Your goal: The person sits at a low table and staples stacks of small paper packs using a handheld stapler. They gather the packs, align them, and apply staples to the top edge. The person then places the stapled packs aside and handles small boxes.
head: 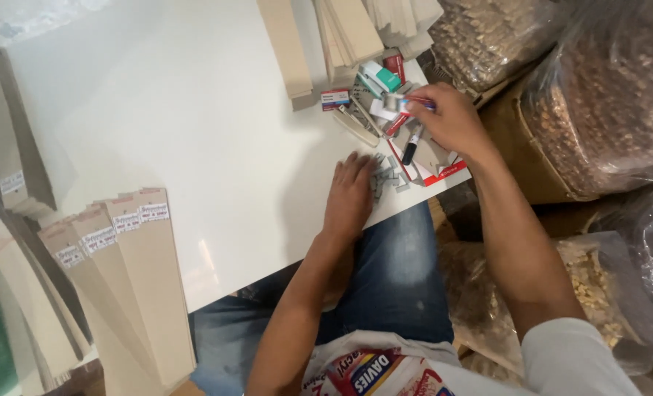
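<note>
My left hand (350,194) lies flat on the white table (180,125), fingertips touching a small pile of grey staple strips (386,178) near the table's right edge. My right hand (447,117) is closed around a stapler (403,106) with a metal end and red body, held just above the clutter. A black marker (411,145) lies under that hand, beside an open red and white box (436,167). A beige stapler (357,126) lies just left of the held one.
Fanned tan paper envelopes with white labels (117,257) overhang the table's near left. More tan stacks (319,37) sit at the far edge, with small staple boxes (374,81). Clear plastic bags of brown goods (598,95) crowd the right side.
</note>
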